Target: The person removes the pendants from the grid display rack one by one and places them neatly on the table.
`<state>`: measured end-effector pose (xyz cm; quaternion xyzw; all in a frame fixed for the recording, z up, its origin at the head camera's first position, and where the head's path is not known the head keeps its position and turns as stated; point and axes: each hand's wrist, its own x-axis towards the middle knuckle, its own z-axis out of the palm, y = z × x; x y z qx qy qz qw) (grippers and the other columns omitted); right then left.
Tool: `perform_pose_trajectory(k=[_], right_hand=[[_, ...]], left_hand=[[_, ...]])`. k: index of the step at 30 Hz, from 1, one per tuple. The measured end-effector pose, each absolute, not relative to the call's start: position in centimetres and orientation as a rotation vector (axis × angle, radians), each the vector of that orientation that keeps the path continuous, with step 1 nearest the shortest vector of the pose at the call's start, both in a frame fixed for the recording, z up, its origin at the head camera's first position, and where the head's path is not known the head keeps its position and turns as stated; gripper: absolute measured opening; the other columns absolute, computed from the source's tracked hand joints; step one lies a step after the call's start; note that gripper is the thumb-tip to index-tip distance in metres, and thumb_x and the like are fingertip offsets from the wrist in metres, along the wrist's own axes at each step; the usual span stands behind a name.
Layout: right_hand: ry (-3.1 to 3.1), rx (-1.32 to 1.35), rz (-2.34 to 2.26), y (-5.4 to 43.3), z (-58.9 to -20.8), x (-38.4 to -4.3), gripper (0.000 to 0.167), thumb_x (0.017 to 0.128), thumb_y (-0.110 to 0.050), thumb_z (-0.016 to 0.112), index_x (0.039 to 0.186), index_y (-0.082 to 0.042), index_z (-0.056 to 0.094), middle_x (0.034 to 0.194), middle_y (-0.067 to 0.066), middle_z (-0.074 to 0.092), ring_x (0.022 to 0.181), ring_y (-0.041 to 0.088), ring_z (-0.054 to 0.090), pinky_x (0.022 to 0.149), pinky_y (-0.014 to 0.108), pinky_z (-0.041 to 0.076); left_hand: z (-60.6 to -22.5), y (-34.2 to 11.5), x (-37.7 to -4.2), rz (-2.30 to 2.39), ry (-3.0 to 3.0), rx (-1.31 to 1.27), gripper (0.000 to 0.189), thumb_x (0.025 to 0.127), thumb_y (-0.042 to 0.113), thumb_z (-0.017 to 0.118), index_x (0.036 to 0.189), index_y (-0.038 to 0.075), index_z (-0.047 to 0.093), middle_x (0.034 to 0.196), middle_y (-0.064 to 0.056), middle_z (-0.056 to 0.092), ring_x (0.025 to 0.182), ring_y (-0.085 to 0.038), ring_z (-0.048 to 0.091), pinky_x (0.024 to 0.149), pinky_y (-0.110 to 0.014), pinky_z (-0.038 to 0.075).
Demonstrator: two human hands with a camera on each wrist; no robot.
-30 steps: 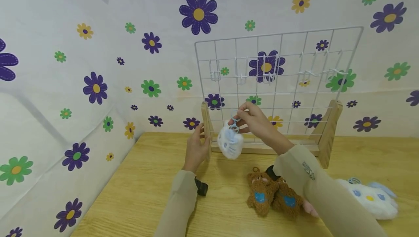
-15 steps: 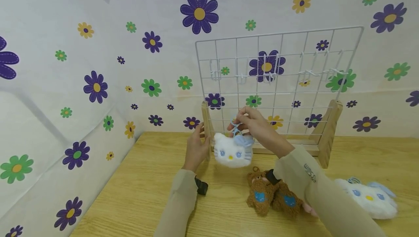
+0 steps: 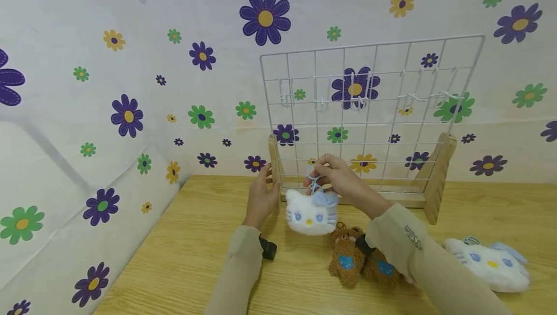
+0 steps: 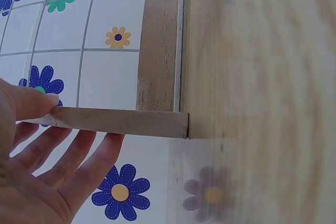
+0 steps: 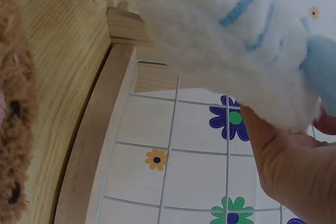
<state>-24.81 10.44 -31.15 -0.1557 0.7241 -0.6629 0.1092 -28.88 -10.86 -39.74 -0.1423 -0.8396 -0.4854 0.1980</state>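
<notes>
My right hand [image 3: 341, 177] pinches the light-blue ring and strap of a white cat-head plush keychain [image 3: 310, 221] with a blue bow. The plush hangs upright, face toward me, in front of the lower left of a white wire grid rack [image 3: 344, 143]. In the right wrist view its fur [image 5: 210, 40] fills the upper middle, partly covering the fingers. My left hand [image 3: 261, 199] grips the rack's left wooden post [image 3: 274, 160]. The left wrist view shows the thumb on one side of that post [image 4: 123, 123] and the fingers on the other.
Several white hooks [image 3: 322, 102] line the grid's upper part. Brown bear plush keychains [image 3: 346, 254] lie on the wooden table [image 3: 174, 257] below my right forearm. Another white cat plush [image 3: 496, 269] lies at the right. A flower-patterned backdrop [image 3: 217, 88] stands behind the rack.
The plush has turned from side-on to face me. My right hand has lowered it slightly. The left hand stays on the post.
</notes>
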Motion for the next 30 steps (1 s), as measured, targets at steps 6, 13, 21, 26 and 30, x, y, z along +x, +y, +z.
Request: perform_pose_trajectory(k=[6, 13, 21, 26, 30], right_hand=[[2.167, -0.463, -1.902, 10.6, -31.4, -24.5, 0.024, 0.112, -0.014, 0.031, 0.102, 0.001, 0.046, 0.097, 0.017, 0.070, 0.080, 0.023, 0.069, 0.065, 0.034, 0.055], [2.115, -0.453, -1.923, 10.5, -31.6, -24.2, 0.024, 0.112, -0.013, 0.031, 0.100, 0.001, 0.046, 0.091, 0.016, 0.067, 0.078, 0.024, 0.069, 0.062, 0.034, 0.056], [2.095, -0.444, -1.915, 10.4, -32.5, -23.9, 0.022, 0.112, -0.012, 0.031, 0.101, 0.001, 0.045, 0.092, 0.016, 0.068, 0.079, 0.024, 0.069, 0.063, 0.033, 0.056], [2.105, -0.461, -1.905, 10.3, -32.9, -23.7, 0.023, 0.112, -0.012, 0.030, 0.100, 0.001, 0.045, 0.091, 0.017, 0.068, 0.079, 0.023, 0.069, 0.066, 0.034, 0.056], [2.117, -0.451, -1.896, 10.2, -33.1, -23.6, 0.022, 0.112, -0.011, 0.030, 0.101, 0.001, 0.044, 0.090, 0.016, 0.067, 0.077, 0.023, 0.069, 0.065, 0.034, 0.056]], left_hand=[[-39.7, -10.8, -28.7, -1.340, -2.343, -0.399, 0.048, 0.095, -0.006, 0.064, 0.141, -0.003, 0.050, 0.130, -0.027, 0.062, 0.108, -0.040, 0.066, 0.088, -0.047, 0.060], [-39.7, -10.9, -28.8, -1.355, -2.351, -0.386, 0.048, 0.096, -0.006, 0.064, 0.142, -0.003, 0.050, 0.130, -0.027, 0.062, 0.108, -0.040, 0.065, 0.089, -0.048, 0.060], [-39.8, -10.8, -28.8, -1.341, -2.348, -0.390, 0.048, 0.095, -0.006, 0.064, 0.141, -0.004, 0.050, 0.130, -0.027, 0.062, 0.108, -0.040, 0.066, 0.089, -0.048, 0.060], [-39.7, -10.8, -28.7, -1.351, -2.350, -0.384, 0.047, 0.095, -0.006, 0.064, 0.141, -0.004, 0.050, 0.130, -0.027, 0.062, 0.107, -0.040, 0.066, 0.089, -0.048, 0.060], [-39.6, -10.8, -28.7, -1.348, -2.353, -0.384, 0.047, 0.096, -0.006, 0.064, 0.141, -0.004, 0.050, 0.131, -0.027, 0.062, 0.107, -0.040, 0.066, 0.089, -0.048, 0.060]])
